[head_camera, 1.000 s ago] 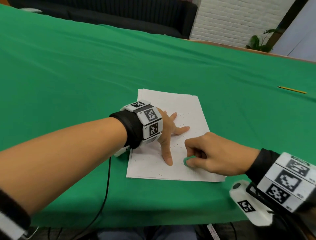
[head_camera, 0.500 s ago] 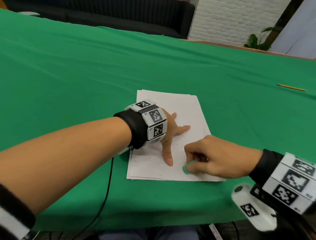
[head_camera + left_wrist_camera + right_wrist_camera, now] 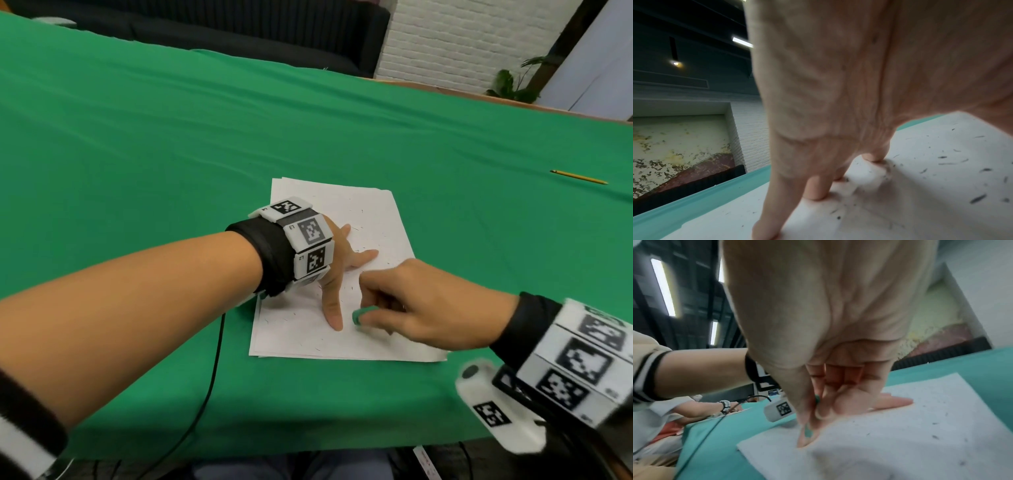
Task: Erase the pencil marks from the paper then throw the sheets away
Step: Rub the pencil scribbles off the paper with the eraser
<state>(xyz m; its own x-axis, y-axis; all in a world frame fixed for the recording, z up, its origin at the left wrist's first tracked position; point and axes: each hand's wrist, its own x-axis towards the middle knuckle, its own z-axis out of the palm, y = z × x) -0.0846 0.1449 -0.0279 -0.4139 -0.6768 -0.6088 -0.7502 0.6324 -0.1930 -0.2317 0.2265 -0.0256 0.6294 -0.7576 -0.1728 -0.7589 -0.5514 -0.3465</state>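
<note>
A small stack of white sheets (image 3: 370,212) lies on the green table, strewn with dark eraser crumbs (image 3: 978,198). My left hand (image 3: 337,270) lies flat on the paper (image 3: 920,186) with its fingers spread and straight, pressing it down. My right hand (image 3: 404,305) pinches a small green eraser (image 3: 363,314) between thumb and fingers and holds it against the sheet just right of the left thumb. In the right wrist view only slivers of the eraser (image 3: 807,431) show between the curled fingers on the paper (image 3: 920,426).
A yellow pencil (image 3: 579,177) lies far right on the green tablecloth (image 3: 171,137). A black cable (image 3: 209,387) runs off the near table edge below my left wrist. Another person's arms (image 3: 701,407) rest on the table to the left in the right wrist view.
The right hand with the eraser has slid slightly back and forth over the lower middle of the sheet. The left hand stays pressed in the same place.
</note>
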